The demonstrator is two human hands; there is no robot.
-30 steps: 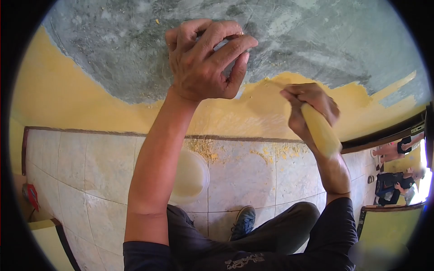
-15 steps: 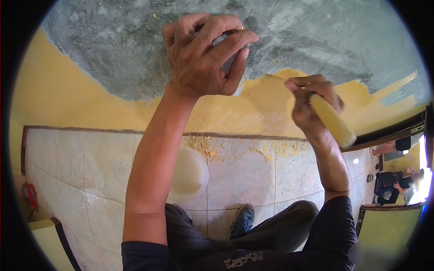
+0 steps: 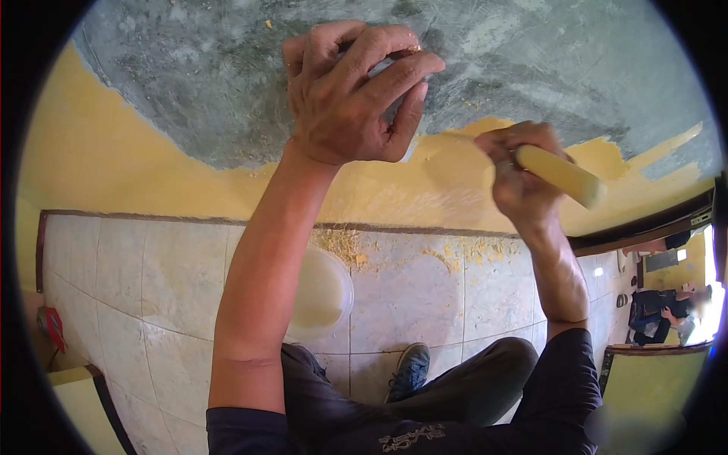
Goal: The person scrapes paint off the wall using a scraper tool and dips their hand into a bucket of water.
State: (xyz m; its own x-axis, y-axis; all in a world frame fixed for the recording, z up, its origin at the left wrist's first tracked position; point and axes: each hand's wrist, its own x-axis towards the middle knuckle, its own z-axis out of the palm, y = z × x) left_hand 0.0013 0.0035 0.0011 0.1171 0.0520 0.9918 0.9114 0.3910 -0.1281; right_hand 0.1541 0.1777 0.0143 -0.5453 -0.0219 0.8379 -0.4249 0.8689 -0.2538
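Observation:
My left hand [image 3: 353, 98] is braced against the wall, its fingers bent and spread apart over the bare grey patch [image 3: 205, 98]. Nothing shows in its grasp, though the palm side is hidden. My right hand [image 3: 527, 171] is closed around a scraper [image 3: 565, 176] with a thick, pale yellow handle. The scraper's thin blade points left toward the edge where yellow paint [image 3: 447, 171] meets the grey surface. Motion blurs the blade, so I cannot tell whether it touches the wall.
Paint flakes [image 3: 360, 258] litter the tiled floor [image 3: 409, 303] along the wall's base. A round, pale tub [image 3: 322, 292] stands below my left forearm. A red object [image 3: 51, 330] lies at far left. Other people [image 3: 660, 311] are at far right, near a yellow panel [image 3: 652, 387].
The scraper's handle has swung from pointing steeply down to a flatter angle as my right hand turned. My left hand appears slightly farther right, along with a small shift of the view.

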